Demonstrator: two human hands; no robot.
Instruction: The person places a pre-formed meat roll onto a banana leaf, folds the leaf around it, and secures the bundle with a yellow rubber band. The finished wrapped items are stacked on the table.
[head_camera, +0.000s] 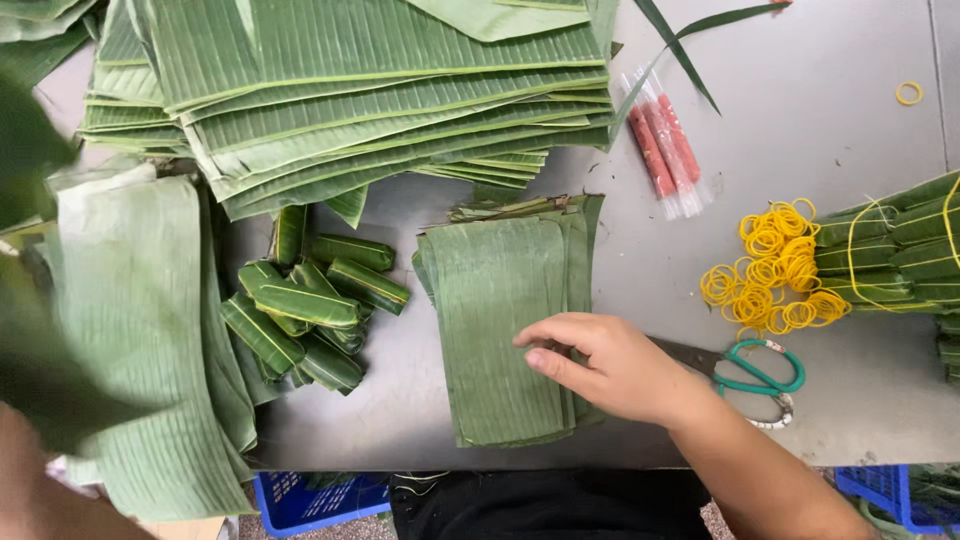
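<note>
Now: our right hand on the cut leaves

Right at the front edge of the grey table (850, 400), our right hand (610, 365) lies palm down on a small stack of cut leaf pieces (495, 320). Its fingers are loosely curled and rest on the right side of the top piece, not closed around anything. The stack sits near the middle of the table's front edge, its long side running away from us.

Our left hand (40, 490) shows only as a blur at the front left corner, behind a dark, out-of-focus leaf; we cannot tell whether it is open or gripping.

Just right of the working hand, a pair of green-handled scissors (755, 372) lies flat, partly hidden by the wrist. Beyond them a heap of yellow rubber bands (775, 270) spreads out, touching the tied leaf bundles (900, 255) at the right edge. Two red sticks in clear wrap (665, 145) lie towards the back.

Left of the stack, a cluster of small folded leaf rolls (305, 310) is piled together. Large leaf sheets (380, 100) are stacked across the back, and more long leaves (140, 330) hang over the front left edge.
</note>
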